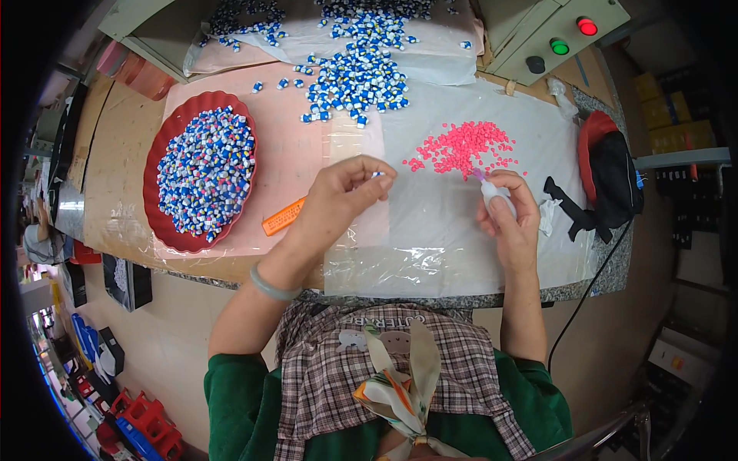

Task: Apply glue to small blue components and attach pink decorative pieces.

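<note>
My left hand (346,190) is closed, with thumb and forefinger pinching a tiny blue-and-white piece (377,174) that is mostly hidden by the fingers. In my right hand (513,223) is a small white squeeze bottle (492,190) with a purple nozzle, tilted so its tip reaches the near edge of a scatter of tiny pink pieces (470,142). Beyond my left hand lies a heap of small blue-and-white pieces (357,81). Many similar pieces fill a red scalloped tray (169,127) on the left. An orange ruler-like strip (283,218) rests by my left wrist.
Pink sheets and clear plastic film (430,230) cover the tabletop. A grey-green housing (530,38) with red and green lights stands at the back right. Along the right edge are a black bag (616,177), a crumpled white tissue (549,217) and a black cable.
</note>
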Demonstrator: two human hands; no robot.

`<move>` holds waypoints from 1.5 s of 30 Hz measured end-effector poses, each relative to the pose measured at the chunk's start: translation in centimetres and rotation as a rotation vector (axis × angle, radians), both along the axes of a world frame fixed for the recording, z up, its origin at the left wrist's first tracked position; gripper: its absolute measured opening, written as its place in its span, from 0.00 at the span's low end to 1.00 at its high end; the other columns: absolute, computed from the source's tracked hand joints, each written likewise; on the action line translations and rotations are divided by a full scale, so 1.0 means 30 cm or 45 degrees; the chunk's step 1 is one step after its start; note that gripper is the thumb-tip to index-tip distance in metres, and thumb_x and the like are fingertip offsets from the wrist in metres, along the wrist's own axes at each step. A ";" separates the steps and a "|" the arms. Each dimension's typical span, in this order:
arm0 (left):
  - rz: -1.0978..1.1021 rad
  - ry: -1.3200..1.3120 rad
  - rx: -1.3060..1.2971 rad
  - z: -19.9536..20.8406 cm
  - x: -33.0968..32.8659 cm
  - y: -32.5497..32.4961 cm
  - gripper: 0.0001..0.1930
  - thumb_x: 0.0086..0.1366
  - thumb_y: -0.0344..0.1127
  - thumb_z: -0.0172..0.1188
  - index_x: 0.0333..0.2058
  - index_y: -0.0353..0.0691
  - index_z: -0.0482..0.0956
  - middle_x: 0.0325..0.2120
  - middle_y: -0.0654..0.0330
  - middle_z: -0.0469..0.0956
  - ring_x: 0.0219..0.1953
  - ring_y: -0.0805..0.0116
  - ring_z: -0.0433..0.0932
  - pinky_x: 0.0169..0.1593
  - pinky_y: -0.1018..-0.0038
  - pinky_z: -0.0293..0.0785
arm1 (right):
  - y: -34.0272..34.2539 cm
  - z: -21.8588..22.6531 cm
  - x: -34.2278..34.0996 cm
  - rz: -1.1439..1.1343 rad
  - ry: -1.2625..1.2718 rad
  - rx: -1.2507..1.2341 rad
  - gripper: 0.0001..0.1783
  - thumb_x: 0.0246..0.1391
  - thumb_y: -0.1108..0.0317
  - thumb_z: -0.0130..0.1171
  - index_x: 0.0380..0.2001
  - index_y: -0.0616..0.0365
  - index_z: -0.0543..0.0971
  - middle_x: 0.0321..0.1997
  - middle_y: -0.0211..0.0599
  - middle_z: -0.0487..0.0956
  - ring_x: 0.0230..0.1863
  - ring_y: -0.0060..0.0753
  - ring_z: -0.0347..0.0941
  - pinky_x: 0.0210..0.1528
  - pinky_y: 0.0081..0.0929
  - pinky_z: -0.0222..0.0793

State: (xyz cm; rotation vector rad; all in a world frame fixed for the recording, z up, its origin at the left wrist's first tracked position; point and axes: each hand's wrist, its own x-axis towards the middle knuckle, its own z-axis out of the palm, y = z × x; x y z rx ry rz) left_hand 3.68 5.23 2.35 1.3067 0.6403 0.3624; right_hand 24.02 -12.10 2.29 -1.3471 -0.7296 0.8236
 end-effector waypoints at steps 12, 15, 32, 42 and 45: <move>-0.002 -0.103 -0.396 -0.020 -0.069 -0.165 0.15 0.68 0.31 0.54 0.51 0.36 0.77 0.33 0.62 0.79 0.22 0.86 0.59 0.25 0.86 0.55 | 0.006 0.052 -0.085 -0.147 -0.118 0.032 0.19 0.54 0.72 0.62 0.48 0.62 0.71 0.37 0.42 0.79 0.22 0.20 0.70 0.20 0.13 0.60; 0.003 -0.056 -0.297 -0.010 -0.069 -0.176 0.14 0.68 0.32 0.54 0.51 0.37 0.77 0.33 0.62 0.81 0.22 0.86 0.60 0.26 0.87 0.57 | 0.005 0.063 -0.121 -0.098 -0.263 0.019 0.22 0.57 0.68 0.60 0.52 0.63 0.70 0.37 0.42 0.79 0.23 0.20 0.71 0.21 0.14 0.62; 0.018 -0.018 -0.127 -0.031 -0.076 -0.193 0.14 0.68 0.33 0.56 0.49 0.37 0.78 0.32 0.62 0.82 0.23 0.86 0.63 0.27 0.87 0.62 | -0.016 0.085 -0.150 -0.002 -1.046 0.106 0.26 0.59 0.62 0.58 0.54 0.69 0.70 0.33 0.47 0.80 0.25 0.26 0.75 0.26 0.20 0.71; 0.001 -0.007 -0.107 -0.034 -0.076 -0.191 0.14 0.67 0.33 0.56 0.49 0.37 0.78 0.32 0.62 0.82 0.24 0.86 0.65 0.27 0.87 0.63 | -0.002 0.092 -0.152 0.016 -1.238 0.182 0.26 0.56 0.62 0.62 0.52 0.69 0.71 0.33 0.48 0.80 0.31 0.34 0.79 0.31 0.24 0.74; 0.002 -0.012 -0.089 -0.040 -0.077 -0.193 0.14 0.67 0.34 0.57 0.49 0.38 0.78 0.32 0.62 0.82 0.25 0.86 0.66 0.27 0.87 0.63 | -0.001 0.099 -0.159 0.033 -1.268 0.193 0.26 0.55 0.64 0.63 0.51 0.69 0.71 0.34 0.48 0.80 0.32 0.36 0.79 0.32 0.25 0.74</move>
